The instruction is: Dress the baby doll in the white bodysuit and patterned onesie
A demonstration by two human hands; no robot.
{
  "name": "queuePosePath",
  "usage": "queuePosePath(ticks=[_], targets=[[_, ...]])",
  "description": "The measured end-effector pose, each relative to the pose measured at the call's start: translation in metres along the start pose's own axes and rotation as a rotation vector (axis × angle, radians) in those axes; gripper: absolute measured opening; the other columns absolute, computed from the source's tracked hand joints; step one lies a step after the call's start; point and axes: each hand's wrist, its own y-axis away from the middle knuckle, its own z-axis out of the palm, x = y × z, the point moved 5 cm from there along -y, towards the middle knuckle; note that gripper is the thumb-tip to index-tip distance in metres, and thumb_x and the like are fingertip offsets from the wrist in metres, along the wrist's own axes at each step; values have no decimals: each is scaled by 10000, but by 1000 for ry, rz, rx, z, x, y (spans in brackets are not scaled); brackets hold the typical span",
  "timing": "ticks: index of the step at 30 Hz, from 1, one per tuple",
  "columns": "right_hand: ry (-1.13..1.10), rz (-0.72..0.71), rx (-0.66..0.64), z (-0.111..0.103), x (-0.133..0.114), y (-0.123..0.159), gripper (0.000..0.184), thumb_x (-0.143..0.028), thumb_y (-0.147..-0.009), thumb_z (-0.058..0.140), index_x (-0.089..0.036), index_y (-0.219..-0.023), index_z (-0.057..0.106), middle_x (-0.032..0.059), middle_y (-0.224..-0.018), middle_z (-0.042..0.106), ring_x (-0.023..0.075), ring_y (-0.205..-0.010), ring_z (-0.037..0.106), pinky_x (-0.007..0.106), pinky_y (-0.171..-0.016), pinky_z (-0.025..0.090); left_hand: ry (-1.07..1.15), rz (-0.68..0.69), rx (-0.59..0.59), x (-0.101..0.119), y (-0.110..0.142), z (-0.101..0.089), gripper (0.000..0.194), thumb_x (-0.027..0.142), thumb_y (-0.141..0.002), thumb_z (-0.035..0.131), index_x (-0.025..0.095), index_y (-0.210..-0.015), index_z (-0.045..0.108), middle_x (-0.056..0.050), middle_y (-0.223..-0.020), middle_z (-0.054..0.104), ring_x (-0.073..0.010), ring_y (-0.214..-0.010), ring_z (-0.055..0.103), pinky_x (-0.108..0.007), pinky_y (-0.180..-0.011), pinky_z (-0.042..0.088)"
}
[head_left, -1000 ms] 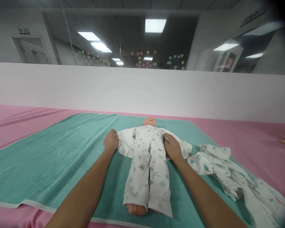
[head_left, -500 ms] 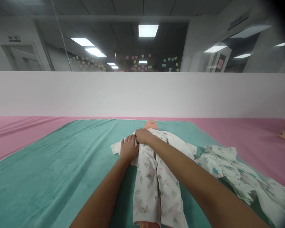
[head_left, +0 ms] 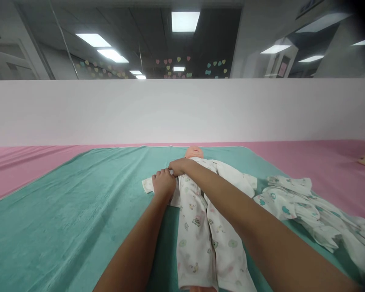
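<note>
Fingers [head_left: 162, 173] of left hand [head_left: 164, 184] and right hand [head_left: 181, 166] seem clamped on sleeve [head_left: 150, 185], cuff edge [head_left: 144, 186] facing open towel [head_left: 76, 202].

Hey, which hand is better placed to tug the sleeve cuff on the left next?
Probably the left hand: it's nearer the cuff, while the right hand reaches across the doll.

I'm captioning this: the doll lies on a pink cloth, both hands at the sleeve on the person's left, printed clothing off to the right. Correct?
One slip: the head view shows the doll lying on a teal cloth, not pink. The left hand and right hand are at the sleeve on the person's left, and printed clothing lies off to the right.
</note>
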Motion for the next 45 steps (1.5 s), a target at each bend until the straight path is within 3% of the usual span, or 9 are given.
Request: queuePosePath(ticks=[7,11,17,24,29,32,35,41,45], targets=[[104,20,84,-5,-6,10,295,-442,-789,477,-208,-847,647,93,-867,663,249,-788,611,348,-660,428,24,-47,-10,-2,3,-7,308,245,-889,306,152,-1093,516,-128,-1001,612,-266,-954,542,-391,-804,349],[107,14,114,-13,-1,25,392,-562,-798,432,-293,-1026,603,58,-947,656,239,-826,604,339,-670,420,135,-101,-29,-6,5,-10,371,220,-886,313,150,-1232,429,-145,-1069,604,-267,-1011,539,-381,-839,356],[113,86,121,-27,16,63,371,-576,-800,465,-308,-1007,613,39,-893,652,205,-813,597,317,-691,406,430,-310,-45,-35,5,-8,398,177,-830,356,206,-1205,485,-134,-1112,611,-303,-989,570,-415,-798,400],[96,150,193,-42,33,94,414,-620,-795,445,-310,-1020,599,45,-955,618,220,-900,570,322,-723,397,668,-420,29,-64,7,-9,359,144,-716,493,229,-1056,574,-70,-1044,656,-257,-962,588,-336,-751,440],[108,126,215,-38,26,92,434,-617,-822,389,-313,-1081,559,59,-1024,603,225,-935,567,320,-724,406,938,-314,-27,-62,2,-10,392,181,-634,604,211,-1025,601,-62,-1058,665,-221,-977,605,-296,-769,474],[79,97,220,-27,14,80,450,-609,-827,379,-301,-1109,544,74,-1051,604,229,-918,579,324,-717,416,1103,-259,-38,-63,1,-14,488,134,-650,515,167,-1137,534,-80,-1099,651,-172,-916,638,-257,-745,506],[44,64,227,-17,3,65,479,-619,-813,384,-307,-1149,525,85,-1071,605,246,-902,591,344,-712,426,1233,-311,16,-71,2,-15,455,155,-697,409,124,-1137,519,-115,-1087,652,-170,-891,649,-283,-743,524],[-138,38,285,-6,7,59,618,-637,-778,429,-337,-1316,377,61,-1287,509,274,-1135,489,376,-861,406,1072,-303,-46,-67,1,-9,291,178,-701,431,159,-903,638,-70,-920,698,-168,-814,645,-280,-729,506],[-324,120,344,-3,35,88,506,-586,-860,299,-315,-1236,500,12,-1305,509,240,-1144,494,350,-919,391,865,-241,-93,-59,2,-11,230,133,-671,463,203,-735,673,-34,-834,699,-192,-828,610,-297,-759,457]])
